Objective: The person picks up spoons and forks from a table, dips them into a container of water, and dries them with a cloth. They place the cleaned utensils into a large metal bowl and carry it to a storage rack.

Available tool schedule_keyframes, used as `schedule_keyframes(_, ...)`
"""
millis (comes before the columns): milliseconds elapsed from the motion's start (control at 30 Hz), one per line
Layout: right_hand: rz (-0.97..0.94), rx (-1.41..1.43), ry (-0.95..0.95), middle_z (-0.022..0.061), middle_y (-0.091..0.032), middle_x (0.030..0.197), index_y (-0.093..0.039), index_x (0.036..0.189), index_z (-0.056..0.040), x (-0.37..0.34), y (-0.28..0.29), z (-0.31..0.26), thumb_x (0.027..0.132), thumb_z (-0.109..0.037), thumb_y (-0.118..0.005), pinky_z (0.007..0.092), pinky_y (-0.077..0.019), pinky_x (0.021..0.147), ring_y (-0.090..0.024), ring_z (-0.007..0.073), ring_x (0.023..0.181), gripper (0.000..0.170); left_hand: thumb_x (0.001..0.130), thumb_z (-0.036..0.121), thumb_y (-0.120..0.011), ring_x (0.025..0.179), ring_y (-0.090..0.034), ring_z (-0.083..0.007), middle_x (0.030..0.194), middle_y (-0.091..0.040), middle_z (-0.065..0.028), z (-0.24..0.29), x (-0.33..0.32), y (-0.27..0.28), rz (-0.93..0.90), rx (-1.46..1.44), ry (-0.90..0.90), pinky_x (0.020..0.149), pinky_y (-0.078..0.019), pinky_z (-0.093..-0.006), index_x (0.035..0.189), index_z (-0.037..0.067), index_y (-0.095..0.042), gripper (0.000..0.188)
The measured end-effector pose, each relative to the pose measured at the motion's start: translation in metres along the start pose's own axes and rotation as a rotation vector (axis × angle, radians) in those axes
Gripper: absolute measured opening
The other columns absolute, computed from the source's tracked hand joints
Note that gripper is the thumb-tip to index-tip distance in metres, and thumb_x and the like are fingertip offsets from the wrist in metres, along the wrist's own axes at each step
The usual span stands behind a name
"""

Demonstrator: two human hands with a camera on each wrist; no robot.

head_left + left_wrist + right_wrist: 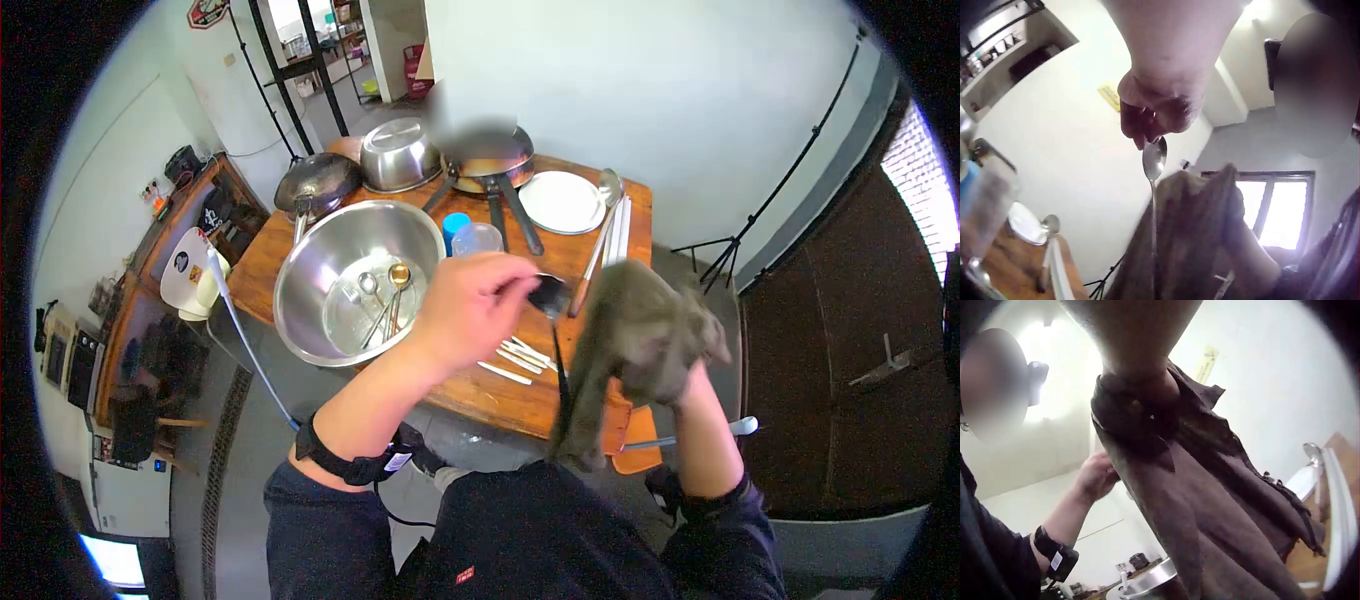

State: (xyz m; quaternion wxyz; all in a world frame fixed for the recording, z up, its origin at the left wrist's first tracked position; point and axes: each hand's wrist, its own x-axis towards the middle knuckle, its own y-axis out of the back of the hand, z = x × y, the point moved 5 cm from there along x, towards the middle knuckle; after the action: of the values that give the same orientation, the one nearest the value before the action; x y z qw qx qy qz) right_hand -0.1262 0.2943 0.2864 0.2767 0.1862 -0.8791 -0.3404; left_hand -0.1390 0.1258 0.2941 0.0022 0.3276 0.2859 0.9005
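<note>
raised left grip (470, 310) pinches; right grip (1164, 389) is mostly hidden.

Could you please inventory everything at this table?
table: one, brown, centre
held spoon: one, silver, above table
cloth: one, grey-brown, beside held spoon
basin: one, silver, table's left
basin spoons: at least two, silver and gold, inside
pot: one, silver, table's back
pans: at least two, dark, table's back
blue container: one, blue, beside basin
clear container: one, clear, beside basin
plate: one, white, table's back right
ladle: one, silver, beside plate
white strips: several, white, front and right
left hand: one, bare, pinching held spoon
right hand: one, bare, mostly inside cloth
</note>
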Motion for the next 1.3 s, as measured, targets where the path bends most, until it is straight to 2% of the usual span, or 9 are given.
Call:
schedule_keyframes(300, 0.098, 0.812, 0.272, 0.0096, -0.050, 0.100, -0.044, 0.105, -0.0001, 0.029, 0.015, -0.034, 0.075, -0.018, -0.053, 0.0307, -0.0423, 0.076, -0.050, 0.0173, 0.086, 0.036, 0.082, 0.025, -0.044, 0.093, -0.045, -0.0146, 0.100, -0.049, -0.0062, 0.002, -0.012, 0.021, 0.208, -0.647, 0.112, 0.081, -0.0349, -0.0267, 0.106, 0.004, -0.046, 0.032)
schedule_keyframes(400, 0.108, 1.128, 0.198, 0.0091, -0.048, 0.102, -0.042, 0.107, -0.0015, 0.045, 0.008, -0.023, 0.075, -0.020, -0.053, 0.0313, -0.0405, 0.079, -0.048, 0.0175, 0.090, 0.037, 0.085, 0.036, -0.028, 0.107, -0.037, -0.0172, 0.117, -0.039, -0.0113, -0.016, -0.039, -0.032, -0.301, -0.838, 0.246, 0.090, -0.0269, -0.0280, 0.117, -0.001, -0.034, 0.049)
schedule_keyframes(500, 0.104, 1.324, 0.184, 0.0085, -0.047, 0.104, -0.041, 0.108, -0.0029, 0.058, -0.013, -0.016, 0.075, -0.021, -0.052, 0.0319, -0.0387, 0.081, -0.047, 0.0176, 0.093, 0.039, 0.087, 0.025, -0.032, 0.071, -0.051, -0.0109, 0.084, -0.055, -0.0032, -0.009, -0.055, -0.048, -0.245, -1.050, 0.439, 0.063, -0.0415, -0.0267, 0.097, 0.001, -0.047, 0.030)
schedule_keyframes(733, 0.166, 0.147, 0.346, 0.0095, -0.041, 0.111, -0.036, 0.113, -0.0063, 0.052, -0.052, -0.047, 0.077, -0.031, -0.048, 0.0369, -0.0320, 0.088, -0.041, 0.0215, 0.102, 0.045, 0.086, 0.018, -0.032, 0.065, -0.052, -0.0134, 0.071, -0.056, -0.0075, -0.008, -0.063, -0.015, 0.177, -0.609, 0.192, 0.058, -0.0410, -0.0259, 0.085, -0.001, -0.053, 0.028)
schedule_keyframes(867, -0.117, 1.285, 0.039, 0.0114, -0.046, 0.104, -0.042, 0.107, -0.0044, 0.072, -0.069, -0.037, 0.076, -0.034, -0.048, 0.0368, -0.0395, 0.080, -0.046, 0.0234, 0.095, 0.043, 0.084, 0.017, -0.034, 0.056, -0.053, -0.0205, 0.061, -0.054, -0.0102, -0.025, -0.087, -0.013, 0.197, -0.500, 0.225, 0.052, -0.0408, -0.0311, 0.080, -0.001, -0.050, 0.023)
schedule_keyframes(967, -0.087, 0.812, 0.319, 0.0089, -0.042, 0.111, -0.037, 0.112, -0.0063, 0.076, -0.095, -0.044, 0.072, -0.016, -0.055, 0.0335, -0.0354, 0.085, -0.041, 0.0187, 0.101, 0.045, 0.081, 0.014, -0.038, 0.062, -0.055, -0.0296, 0.066, -0.054, -0.0166, -0.036, -0.082, 0.005, 0.320, -0.410, 0.080, 0.055, -0.0414, -0.0334, 0.078, -0.002, -0.050, 0.020)
schedule_keyframes(1033, 0.142, -0.220, 0.564, 0.0090, -0.042, 0.109, -0.038, 0.110, -0.0066, 0.069, -0.104, -0.072, 0.070, -0.014, -0.057, 0.0335, -0.0358, 0.084, -0.042, 0.0190, 0.100, 0.045, 0.080, 0.013, -0.040, 0.065, -0.055, -0.0316, 0.070, -0.055, -0.0184, -0.047, -0.080, 0.018, 0.337, -0.424, 0.042, 0.057, -0.0416, -0.0332, 0.079, -0.002, -0.052, 0.020)
schedule_keyframes(1200, -0.289, 0.973, -0.035, 0.0081, -0.048, 0.101, -0.044, 0.103, -0.0046, 0.088, -0.110, -0.060, 0.069, -0.012, -0.057, 0.0323, -0.0358, 0.083, -0.046, 0.0193, 0.094, 0.037, 0.073, 0.016, -0.056, 0.078, -0.055, -0.0200, 0.081, -0.056, -0.0174, -0.047, -0.068, 0.088, 0.029, -0.330, 0.225, 0.066, -0.0427, -0.0277, 0.090, -0.003, -0.053, 0.026)
schedule_keyframes(1300, -0.323, 0.439, 0.317, 0.0086, -0.048, 0.099, -0.041, 0.103, -0.0006, 0.091, -0.128, -0.083, 0.065, -0.006, -0.060, 0.0300, -0.0390, 0.077, -0.048, 0.0174, 0.089, 0.042, 0.074, 0.008, -0.055, 0.085, -0.048, -0.0084, 0.094, -0.054, -0.0075, -0.046, -0.055, 0.133, 0.286, -0.709, 0.162, 0.073, -0.0388, -0.0235, 0.102, -0.002, -0.048, 0.030)
